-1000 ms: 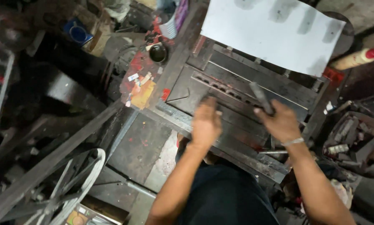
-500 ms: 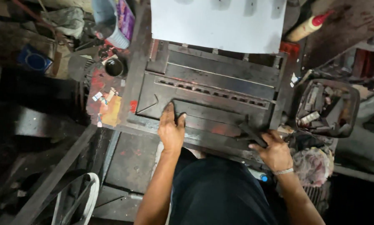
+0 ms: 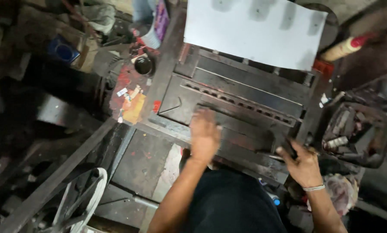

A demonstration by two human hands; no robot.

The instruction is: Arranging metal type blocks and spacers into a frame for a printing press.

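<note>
Our left hand (image 3: pixel 205 136) has slid rightward and now lies flat, fingers spread, on the dark metal plate (image 3: pixel 228 108) below the white sheet (image 3: pixel 254 30). Our right hand (image 3: pixel 303 162) has moved little, its grip closed on a dark tool (image 3: pixel 288 146) at the plate's right edge.

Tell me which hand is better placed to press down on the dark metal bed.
Left. The left hand already lies flat on the dark metal bed; the right hand sits at its edge gripping a dark tool.

A purple-and-white package (image 3: pixel 155 21) stands beside the white sheet (image 3: pixel 254 32).
</note>
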